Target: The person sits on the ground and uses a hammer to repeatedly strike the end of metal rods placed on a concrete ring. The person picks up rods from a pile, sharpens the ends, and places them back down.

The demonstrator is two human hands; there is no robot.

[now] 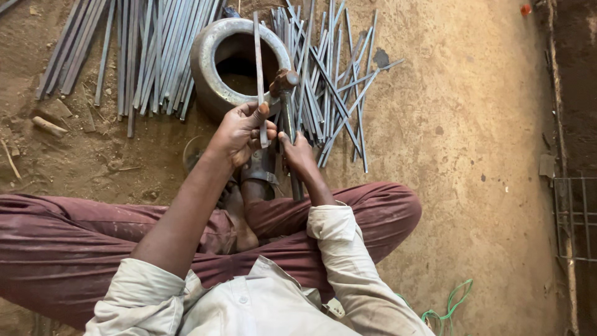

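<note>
We count two hands at work, a left hand (239, 132) and a right hand (297, 151). We see one hammer (286, 93), one metal strip (260, 74) held upright, and one round metal pot (233, 62). We see two heaps of strips, a left heap (124, 50) and a right heap (336, 81), each too many to count. We note one green cord (451, 308).
</note>
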